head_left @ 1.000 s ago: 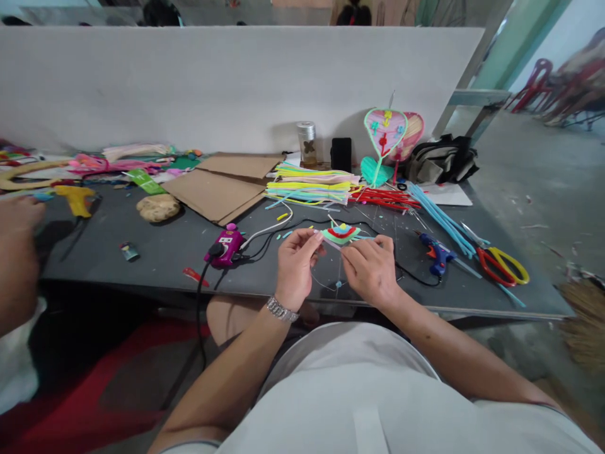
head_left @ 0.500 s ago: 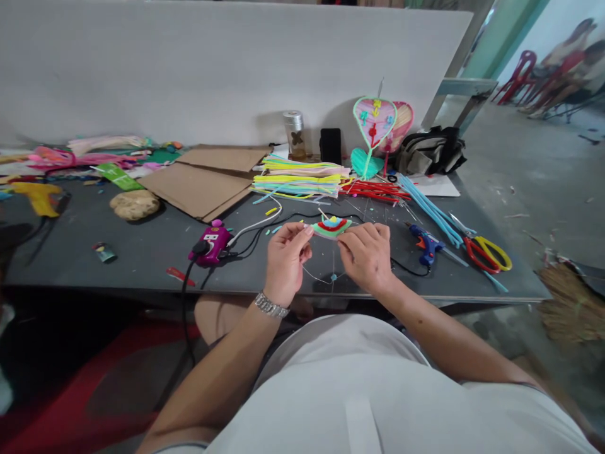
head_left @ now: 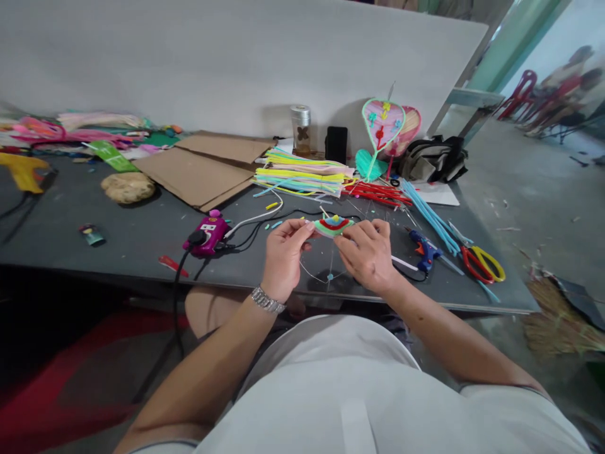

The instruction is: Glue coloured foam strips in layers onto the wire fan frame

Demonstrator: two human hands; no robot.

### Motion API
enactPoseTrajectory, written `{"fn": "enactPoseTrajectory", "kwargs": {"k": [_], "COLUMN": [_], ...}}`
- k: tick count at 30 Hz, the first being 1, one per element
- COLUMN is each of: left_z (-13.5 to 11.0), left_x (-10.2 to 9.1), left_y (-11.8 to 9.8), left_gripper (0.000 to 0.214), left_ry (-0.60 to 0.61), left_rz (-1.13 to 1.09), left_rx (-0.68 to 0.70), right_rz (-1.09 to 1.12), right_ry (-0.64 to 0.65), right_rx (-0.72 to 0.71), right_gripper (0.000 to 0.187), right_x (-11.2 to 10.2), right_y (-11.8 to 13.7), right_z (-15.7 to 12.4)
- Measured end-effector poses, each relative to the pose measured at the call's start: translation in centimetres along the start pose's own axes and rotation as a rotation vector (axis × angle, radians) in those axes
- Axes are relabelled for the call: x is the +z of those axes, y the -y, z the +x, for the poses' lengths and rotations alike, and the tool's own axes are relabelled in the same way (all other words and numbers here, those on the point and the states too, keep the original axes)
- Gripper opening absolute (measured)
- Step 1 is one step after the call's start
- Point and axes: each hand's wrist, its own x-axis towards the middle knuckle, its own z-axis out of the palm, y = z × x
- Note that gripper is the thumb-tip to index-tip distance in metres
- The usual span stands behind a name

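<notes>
The left hand (head_left: 283, 260) and right hand (head_left: 366, 256) hold their grips pinched on the layered coloured motif (head_left: 333, 226) just above the table (head_left: 118, 236), its thin wire frame (head_left: 314, 275) still bare below, unlike the fully filled heart-shaped fan (head_left: 382, 125) propped behind.

Fingers (head_left: 303, 229) hide part of the small striped craft piece (head_left: 333, 225).

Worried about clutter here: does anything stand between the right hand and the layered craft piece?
Nothing visible: the right hand touches the layered craft piece; the blue glue gun lies off to its right.
</notes>
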Motion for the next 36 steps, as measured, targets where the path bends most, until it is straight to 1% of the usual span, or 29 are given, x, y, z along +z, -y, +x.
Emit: {"fn": "enactPoseTrajectory", "kwargs": {"k": [4,7,10,12,17,20,22,24,25,27,28,29,30,31,32,33,34,36], "left_z": [0.1,0.1,0.1,0.0,0.0,0.1,0.1,0.3,0.3,0.4,0.3,0.3,0.2,0.0,-0.1,-0.3,-0.5,-0.9], "left_x": [0.0,0.0,0.1,0.2,0.4,0.4,0.3,0.1,0.0,-0.1,-0.1,-0.1,-0.1,0.0,0.1,0.2,0.3,0.5], "left_y": [-0.1,-0.2,-0.4,-0.5,-0.6,-0.3,-0.2,0.0,0.1,0.2,0.2,0.3,0.3,0.3,0.3,0.3,0.3,0.1], "left_gripper": [0.028,0.026,0.025,0.025,0.022,0.022,0.024,0.027,0.029,0.033,0.034,0.035,0.035,0.036,0.036,0.036,0.036,0.035], "left_ry": [0.01,0.015,0.03,0.043,0.066,0.082,0.084,0.06,0.037,-0.016,-0.044,-0.065,-0.078,-0.086,-0.088,-0.088,-0.087,-0.091], "left_rz": [0.011,0.032,0.053,0.062,0.088,0.085,0.074,0.042,0.017,-0.029,-0.046,-0.058,-0.066,-0.072,-0.079,-0.086,-0.091,-0.095], "left_rx": [0.017,0.034,0.041,0.051,0.067,0.059,0.052,0.036,0.024,0.001,-0.006,-0.011,-0.012,-0.01,-0.004,0.007,0.018,0.036], "right_rz": [-0.017,-0.037,-0.056,-0.053,-0.037,-0.045,-0.064,-0.058,-0.028,0.109,0.217,0.356,0.497,0.626,0.749,0.862,0.966,1.142], "right_ry": [0.055,0.142,0.223,0.224,0.162,0.168,0.166,0.114,0.06,-0.088,-0.165,-0.201,-0.22,-0.204,-0.185,-0.163,-0.144,-0.147], "right_rx": [-0.129,-0.224,-0.357,-0.442,-0.605,-0.646,-0.633,-0.553,-0.48,-0.267,-0.131,0.013,0.207,0.402,0.556,0.672,0.749,0.824], "right_gripper": [0.022,0.028,0.034,0.035,0.034,0.032,0.029,0.022,0.019,0.021,0.021,0.018,0.015,0.014,0.015,0.018,0.022,0.027], "right_x": [-0.4,-1.0,-1.9,-2.3,-2.8,-2.9,-2.9,-2.9,-2.8,-2.1,-1.5,-0.8,-0.1,0.6,1.3,1.8,2.2,2.7], "right_y": [-0.9,-1.4,-1.8,-2.0,-2.6,-3.3,-3.6,-3.4,-3.0,-1.5,-0.5,0.7,1.8,2.9,3.8,4.6,5.0,5.3], "right_z": [0.6,1.4,2.5,3.1,4.2,4.4,4.0,2.8,1.9,-0.2,-1.3,-2.2,-2.9,-3.4,-3.7,-3.6,-3.4,-2.7]}}
